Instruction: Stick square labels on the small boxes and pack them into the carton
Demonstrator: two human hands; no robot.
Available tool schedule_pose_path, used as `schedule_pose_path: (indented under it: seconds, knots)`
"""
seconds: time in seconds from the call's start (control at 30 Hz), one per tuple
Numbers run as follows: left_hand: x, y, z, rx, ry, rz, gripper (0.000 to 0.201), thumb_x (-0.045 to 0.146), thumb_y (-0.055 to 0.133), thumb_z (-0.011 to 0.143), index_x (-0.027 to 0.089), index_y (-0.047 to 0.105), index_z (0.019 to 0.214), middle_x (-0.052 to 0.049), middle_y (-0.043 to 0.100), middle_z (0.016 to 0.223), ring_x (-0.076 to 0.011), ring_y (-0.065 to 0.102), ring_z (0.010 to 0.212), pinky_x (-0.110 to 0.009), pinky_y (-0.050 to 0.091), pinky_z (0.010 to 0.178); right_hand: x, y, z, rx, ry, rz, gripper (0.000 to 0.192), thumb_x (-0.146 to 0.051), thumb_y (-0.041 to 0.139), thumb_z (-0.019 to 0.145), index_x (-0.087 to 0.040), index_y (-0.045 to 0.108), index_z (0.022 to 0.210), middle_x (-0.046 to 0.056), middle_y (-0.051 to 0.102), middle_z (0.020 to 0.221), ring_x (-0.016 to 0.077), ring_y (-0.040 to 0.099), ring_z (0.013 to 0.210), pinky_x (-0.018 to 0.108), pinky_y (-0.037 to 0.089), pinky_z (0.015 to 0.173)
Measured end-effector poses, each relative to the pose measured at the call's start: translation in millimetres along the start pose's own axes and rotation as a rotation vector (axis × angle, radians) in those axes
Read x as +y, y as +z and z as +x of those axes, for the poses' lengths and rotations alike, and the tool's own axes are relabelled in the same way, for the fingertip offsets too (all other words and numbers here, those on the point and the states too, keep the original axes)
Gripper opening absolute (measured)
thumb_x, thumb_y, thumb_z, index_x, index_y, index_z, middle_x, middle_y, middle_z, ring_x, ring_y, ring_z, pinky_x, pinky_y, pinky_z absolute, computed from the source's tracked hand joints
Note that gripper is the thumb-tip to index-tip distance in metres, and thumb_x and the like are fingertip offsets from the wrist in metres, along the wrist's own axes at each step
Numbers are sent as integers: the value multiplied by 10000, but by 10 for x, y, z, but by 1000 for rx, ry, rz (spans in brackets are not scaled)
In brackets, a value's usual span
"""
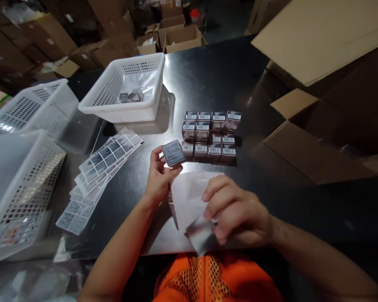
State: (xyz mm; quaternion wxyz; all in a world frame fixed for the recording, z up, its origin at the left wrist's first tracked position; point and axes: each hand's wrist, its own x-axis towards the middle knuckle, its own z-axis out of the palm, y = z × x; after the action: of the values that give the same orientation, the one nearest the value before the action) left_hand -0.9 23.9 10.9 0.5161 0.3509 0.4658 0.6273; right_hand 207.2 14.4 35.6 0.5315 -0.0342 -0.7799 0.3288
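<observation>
My left hand (pixel 157 176) holds up a small grey box (pixel 173 152) by its lower edge, just in front of a block of several stacked small boxes with barcode labels (pixel 209 136). My right hand (pixel 236 214) rests near the table's front edge, fingers curled on a shiny silver foil packet (pixel 201 237). A white sheet of paper (pixel 189 195) lies on the dark table between both hands. To the left, flat unfolded box blanks (pixel 101 172) are fanned out in an overlapping pile.
A white plastic basket (pixel 126 86) with a clear bag and a few small grey boxes stands behind. Two more white baskets (pixel 22 176) sit at the left. Open cardboard cartons (pixel 321 121) crowd the right side. More cartons (pixel 176 37) stand on the floor beyond.
</observation>
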Motion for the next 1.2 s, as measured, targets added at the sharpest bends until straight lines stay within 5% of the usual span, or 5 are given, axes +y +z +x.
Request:
schedule_pose_path:
  seconds: [0.13,0.27,0.57,0.8,1.2]
  knots:
    - [-21,19,-120,-135,-161,-98,841,246,982,525,290,521,1227,49,697,862,-65,507,511,-186,426,523,114,-47,-50,378,248,71,433,-432,828,893,-349,587,1243,43,630,1232,220,650,1167,405,586,1028]
    - [-85,30,-219,-355,-316,-59,839,424,997,568,238,578,1270,-49,746,971,-151,645,627,-288,538,650,271,-14,-104,309,280,-7,1108,-302,973,715,-492,239,1523,65,395,1507,287,544,1389,518,543,1142]
    - [13,-66,-96,-426,390,684,593,139,826,657,269,735,1227,-29,767,1139,-3,337,457,-149,258,403,282,-167,-143,32,168,-219,962,-120,787,777,-419,289,1544,83,482,1453,299,581,1319,524,580,1074]
    - [8,-40,-134,-298,403,731,445,173,836,707,224,754,1141,-11,778,1043,-5,332,441,-160,255,397,78,-289,7,400,468,-87,104,-281,771,933,-289,675,973,13,683,1024,196,677,1028,380,585,979]
    - [-57,-36,-220,-283,533,856,499,82,818,760,232,708,1223,-17,772,1143,-170,722,965,-256,591,786,90,-117,49,424,1050,195,652,-449,912,738,-276,428,1140,-53,693,744,220,760,881,313,602,710]
